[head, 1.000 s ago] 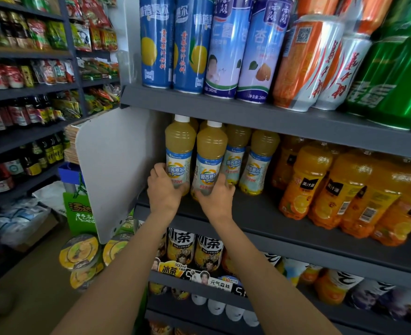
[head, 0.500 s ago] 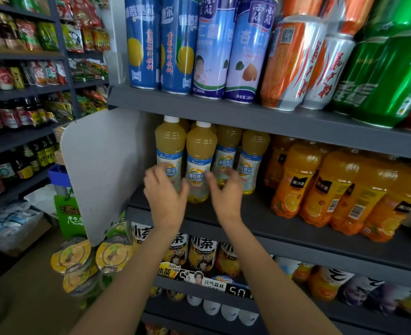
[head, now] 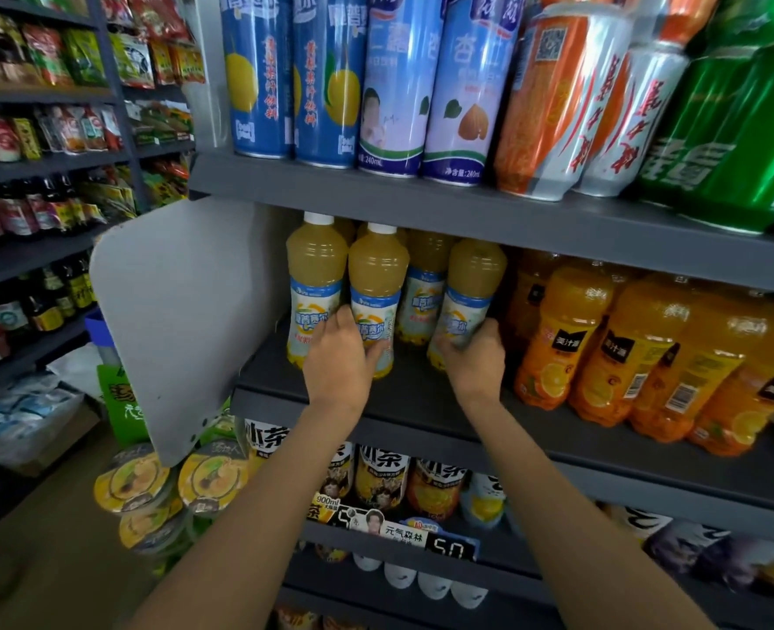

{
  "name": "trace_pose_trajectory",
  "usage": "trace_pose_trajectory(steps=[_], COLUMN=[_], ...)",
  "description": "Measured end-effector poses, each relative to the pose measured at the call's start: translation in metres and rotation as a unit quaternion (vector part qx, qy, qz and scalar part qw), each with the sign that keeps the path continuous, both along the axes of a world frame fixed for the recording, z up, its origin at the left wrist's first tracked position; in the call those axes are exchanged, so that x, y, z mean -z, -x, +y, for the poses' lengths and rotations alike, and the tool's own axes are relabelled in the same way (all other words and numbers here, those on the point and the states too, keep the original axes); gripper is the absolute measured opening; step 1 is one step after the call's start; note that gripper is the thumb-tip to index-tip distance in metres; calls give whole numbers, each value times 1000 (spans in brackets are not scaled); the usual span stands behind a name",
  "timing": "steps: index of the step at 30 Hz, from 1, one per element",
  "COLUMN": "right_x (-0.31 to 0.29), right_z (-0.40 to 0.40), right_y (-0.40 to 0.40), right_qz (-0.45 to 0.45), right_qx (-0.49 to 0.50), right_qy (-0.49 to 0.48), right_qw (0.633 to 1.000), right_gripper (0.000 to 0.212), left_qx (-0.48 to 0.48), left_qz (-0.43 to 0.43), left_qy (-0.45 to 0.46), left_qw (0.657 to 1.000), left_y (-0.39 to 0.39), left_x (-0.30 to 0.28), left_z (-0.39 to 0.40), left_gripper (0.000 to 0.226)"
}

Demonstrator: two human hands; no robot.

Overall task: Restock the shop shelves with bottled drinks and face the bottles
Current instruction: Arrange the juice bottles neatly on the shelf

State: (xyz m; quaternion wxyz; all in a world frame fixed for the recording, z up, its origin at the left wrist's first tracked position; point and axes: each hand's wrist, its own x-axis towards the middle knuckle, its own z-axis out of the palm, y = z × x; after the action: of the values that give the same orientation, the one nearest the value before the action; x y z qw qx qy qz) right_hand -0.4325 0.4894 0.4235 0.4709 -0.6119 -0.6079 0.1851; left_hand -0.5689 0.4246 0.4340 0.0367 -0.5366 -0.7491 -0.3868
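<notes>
The dark grey middle shelf runs across the view and serves as the landmark. Above it, on the next shelf board, stand tall blue cans, orange-and-silver cans and a green pack, all cut off at the top edge. A pale grey end panel closes the shelf's left end; beyond it, racks of sauce bottles and snack packets are blurred. At the shelf's right half, round orange juice bottles crowd close together, the outermost smeared at the edge. Below the shelf, tea bottles sit behind price tags, partly hidden by both forearms.

On the shelf's left half stand four yellow juice bottles with blue-white labels. The left hand curls its fingers round the lower part of the second bottle, just beside the leftmost bottle. The right hand wraps around the base of the rightmost yellow bottle, covering its foot. The third bottle stands farther back between them, its cap hidden by the board above.
</notes>
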Motion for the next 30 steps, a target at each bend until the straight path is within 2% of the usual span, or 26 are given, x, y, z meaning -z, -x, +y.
trace_pose_trajectory(steps=[5, 12, 17, 21, 30], right_x=[7, 2, -5, -15, -17], right_z=[-25, -33, -32, -34, -36], right_y=[20, 34, 19, 9, 13], right_qz=[-42, -41, -4, 10, 20], right_qx=[-1, -6, -94, -144, -159], right_qy=[-53, -20, 19, 50, 67], right_qw=[998, 999, 995, 988, 985], right_gripper=[62, 62, 51, 53, 51], left_qx=[2, 12, 18, 26, 53], left_qz=[15, 17, 13, 4, -1], left_qy=[-8, 13, 31, 53, 90], left_qw=[1000, 1000, 999, 998, 995], left_y=[0, 0, 2, 5, 18], left_x=[2, -3, -6, -11, -17], left_z=[0, -2, -3, -1, 1], left_gripper=[59, 61, 61, 53, 50])
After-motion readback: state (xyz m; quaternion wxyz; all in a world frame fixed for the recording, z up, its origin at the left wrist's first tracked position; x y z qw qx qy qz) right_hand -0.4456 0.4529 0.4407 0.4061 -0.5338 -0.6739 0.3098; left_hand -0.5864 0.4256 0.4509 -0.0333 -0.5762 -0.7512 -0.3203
